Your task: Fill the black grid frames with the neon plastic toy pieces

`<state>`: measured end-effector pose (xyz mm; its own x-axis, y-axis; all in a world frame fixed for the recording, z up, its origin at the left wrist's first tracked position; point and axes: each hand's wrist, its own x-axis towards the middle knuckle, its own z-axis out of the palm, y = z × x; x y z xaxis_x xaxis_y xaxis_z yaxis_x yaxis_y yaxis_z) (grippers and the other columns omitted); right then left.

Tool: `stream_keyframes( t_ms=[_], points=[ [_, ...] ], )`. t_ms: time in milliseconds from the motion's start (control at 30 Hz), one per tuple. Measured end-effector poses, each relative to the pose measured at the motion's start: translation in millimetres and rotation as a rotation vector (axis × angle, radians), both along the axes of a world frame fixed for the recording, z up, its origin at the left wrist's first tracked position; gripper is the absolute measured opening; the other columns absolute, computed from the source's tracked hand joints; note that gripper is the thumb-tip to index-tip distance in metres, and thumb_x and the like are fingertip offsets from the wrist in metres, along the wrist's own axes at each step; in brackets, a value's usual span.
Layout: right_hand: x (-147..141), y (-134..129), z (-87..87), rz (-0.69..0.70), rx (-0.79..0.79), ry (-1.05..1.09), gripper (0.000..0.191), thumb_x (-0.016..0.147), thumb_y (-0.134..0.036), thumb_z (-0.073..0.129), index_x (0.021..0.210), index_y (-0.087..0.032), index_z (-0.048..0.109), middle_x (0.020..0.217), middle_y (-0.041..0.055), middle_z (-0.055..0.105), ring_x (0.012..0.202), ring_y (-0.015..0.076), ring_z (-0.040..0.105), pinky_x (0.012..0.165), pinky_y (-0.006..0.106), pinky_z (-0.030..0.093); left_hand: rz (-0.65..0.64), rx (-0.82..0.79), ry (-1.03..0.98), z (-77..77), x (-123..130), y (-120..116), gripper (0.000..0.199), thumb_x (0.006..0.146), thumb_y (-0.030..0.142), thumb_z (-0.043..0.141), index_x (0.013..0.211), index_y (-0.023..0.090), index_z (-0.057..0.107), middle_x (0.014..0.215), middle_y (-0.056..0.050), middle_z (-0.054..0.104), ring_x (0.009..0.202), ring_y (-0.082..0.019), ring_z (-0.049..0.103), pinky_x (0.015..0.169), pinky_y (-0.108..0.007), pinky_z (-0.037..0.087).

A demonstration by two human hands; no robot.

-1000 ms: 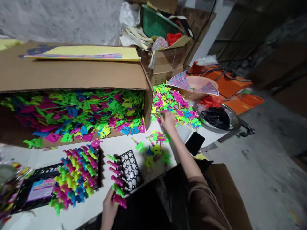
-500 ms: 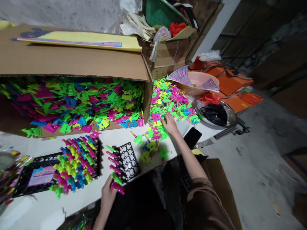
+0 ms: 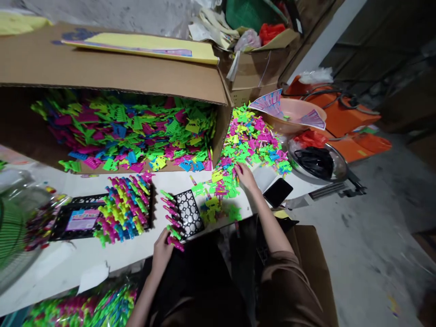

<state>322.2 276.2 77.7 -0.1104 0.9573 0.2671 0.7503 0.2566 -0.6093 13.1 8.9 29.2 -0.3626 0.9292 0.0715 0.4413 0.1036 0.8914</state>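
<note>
In the head view, your landmark is the black lattice tray point(image 3: 189, 211). Your left hand point(image 3: 161, 253) is at its near left corner, fingers curled against the nearest pink toy point(image 3: 175, 244); you can't tell whether they clamp it or the tray. The toy row runs away from those fingers along the tray's left edge, each toy jutting crosswise to the row.

Your right hand point(image 3: 246, 177) is beyond and right of the tray, bent fingertips at the edge of the loose plastic pieces point(image 3: 254, 138). You can't tell whether they pinch one. The heap spreads away from them and to both sides, its pieces pointing every way; your right hand is nearer to it.

You can count six toys in the row, three pink in the middle, two green and one pink nearest. Right of the tray lies one phone point(image 3: 278, 192); beyond it, one open carton point(image 3: 146, 68) of pieces.
</note>
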Motion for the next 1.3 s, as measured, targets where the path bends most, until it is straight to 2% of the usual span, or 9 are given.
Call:
stream_keyframes(
  t_ms=[133, 300, 467, 700, 800, 867, 967, 1100, 1300],
  points=[
    [2, -34, 15.1, 0.11, 0.088, 0.014, 0.044, 0.092, -0.049, 0.041, 0.117, -0.021, 0.062, 0.123, 0.011, 0.064, 0.122, 0.0243, 0.053, 0.107, 0.044, 0.039, 0.002, -0.003, -0.015, 5.8, -2, -1, 0.018, 0.064, 0.03, 0.05, 0.075, 0.022, 0.062, 0.073, -0.003, 0.07, 0.078, -0.024, 0.069, 0.069, -0.032, 0.055],
    [5, -79, 24.6, -0.214, 0.051, -0.113, 0.042, 0.087, -0.057, 0.045, 0.097, -0.019, 0.061, 0.099, 0.0131, 0.065, 0.098, 0.0279, 0.06, 0.084, 0.042, 0.048, -0.004, -0.015, -0.034, 9.9, -6, -5, 0.021, 0.063, 0.027, 0.048, 0.077, 0.021, 0.062, 0.075, -0.003, 0.07, 0.074, -0.022, 0.069, 0.067, -0.031, 0.055],
    [6, -113, 14.1, -0.345, -0.126, -0.206, 0.044, 0.079, -0.062, 0.052, 0.091, -0.021, 0.057, 0.091, 0.0096, 0.063, 0.08, 0.0257, 0.062, 0.063, 0.033, 0.044, -0.028, -0.056, -0.045, 14.2, -6, -5, 0.02, 0.066, 0.027, 0.049, 0.078, 0.02, 0.063, 0.081, -0.005, 0.072, 0.083, -0.024, 0.069, 0.076, -0.033, 0.054],
    [9, -117, 14.9, -0.208, -0.212, -0.061, 0.035, 0.078, -0.057, 0.052, 0.074, -0.023, 0.056, 0.073, 0.006, 0.065, 0.064, 0.0219, 0.06, 0.062, 0.033, 0.044, -0.052, -0.084, -0.081, 16.4, -2, -10, 0.026, 0.071, 0.028, 0.049, 0.085, 0.019, 0.067, 0.09, -0.006, 0.074, 0.086, -0.023, 0.068, 0.078, -0.031, 0.053],
    [-18, -113, 24.1, -0.147, -0.202, 0.104, 0.037, 0.072, -0.058, 0.061, 0.081, -0.022, 0.057, 0.063, 0.0014, 0.063, 0.056, 0.0196, 0.058, 0.058, 0.032, 0.046, -0.052, -0.088, -0.097, 16.7, -1, -12, 0.025, 0.071, 0.027, 0.049, 0.085, 0.019, 0.068, 0.091, -0.006, 0.074, 0.087, -0.023, 0.068, 0.079, -0.031, 0.053],
    [-50, -113, 25.7, -0.01, -0.227, 0.26, 0.037, 0.071, -0.056, 0.063, 0.085, -0.022, 0.06, 0.071, 0.0031, 0.068, 0.062, 0.0197, 0.062, 0.06, 0.032, 0.05, -0.057, -0.089, -0.106, 17.0, -1, -13, 0.024, 0.071, 0.026, 0.049, 0.084, 0.019, 0.068, 0.091, -0.006, 0.074, 0.088, -0.022, 0.068, 0.079, -0.031, 0.052],
    [-109, -116, 17.8, 0.226, -0.386, 0.492, 0.032, 0.075, -0.051, 0.061, 0.084, -0.021, 0.065, 0.083, 0.0063, 0.072, 0.071, 0.0197, 0.067, 0.063, 0.032, 0.055, -0.072, -0.088, -0.118, 17.3, -1, -11, 0.022, 0.071, 0.025, 0.05, 0.084, 0.019, 0.067, 0.092, -0.005, 0.074, 0.087, -0.022, 0.067, 0.079, -0.031, 0.052],
    [-170, -113, -1.0, 0.398, -0.547, 0.636, 0.025, 0.071, -0.041, 0.07, 0.085, -0.021, 0.069, 0.089, 0.0043, 0.074, 0.076, 0.0182, 0.069, 0.071, 0.032, 0.059, -0.093, -0.087, -0.13, 17.6, -2, -9, 0.022, 0.071, 0.024, 0.05, 0.084, 0.019, 0.067, 0.092, -0.006, 0.074, 0.087, -0.021, 0.067, 0.079, -0.03, 0.051],
    [-192, -100, -15.7, 0.413, -0.554, 0.589, 0.012, 0.071, -0.03, 0.071, 0.079, -0.02, 0.071, 0.086, 0.0036, 0.076, 0.083, 0.0194, 0.07, 0.083, 0.035, 0.057, -0.114, -0.089, -0.137, 19.7, -3, -10, 0.021, 0.073, 0.025, 0.051, 0.085, 0.018, 0.067, 0.091, -0.006, 0.073, 0.088, -0.021, 0.066, 0.081, -0.03, 0.051]
  ],
)
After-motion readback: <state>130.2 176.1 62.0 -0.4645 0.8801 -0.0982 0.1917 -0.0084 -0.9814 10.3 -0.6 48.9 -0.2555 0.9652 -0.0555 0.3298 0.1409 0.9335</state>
